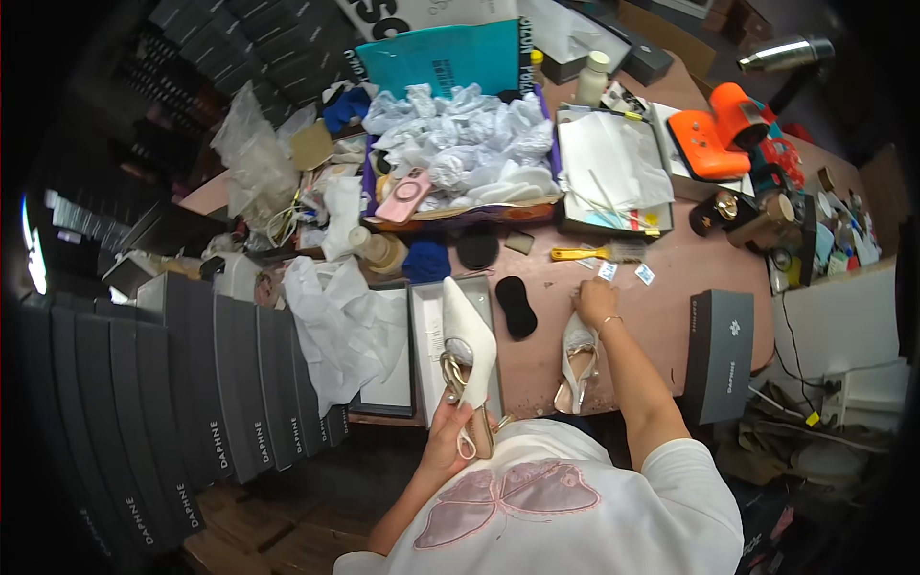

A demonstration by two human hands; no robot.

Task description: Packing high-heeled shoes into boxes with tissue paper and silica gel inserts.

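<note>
A white pointed slingback shoe point(470, 335) is in my left hand point(447, 436), gripped near the heel with its toe pointing away from me. Its gold ornament and strap show beside my fingers. My right hand point(598, 303) rests on the table, fingers curled together, right by a small blue-and-white label point(608, 271). Whatever lies under those fingertips is hidden. The matching shoe point(577, 364) lies on the table below that hand, partly covered by it. A second small label point(645, 275) is to the right, and a yellow-handled brush point(599, 253) lies just beyond.
An open shoebox point(419, 311) with white tissue paper point(340, 331) sits left of the held shoe. Stacked grey boxes point(192, 383) line the left. A closed grey box point(719, 355) stands at right. Beyond are a paper-filled carton point(460, 216), a black pad point(517, 307) and an orange device point(709, 144).
</note>
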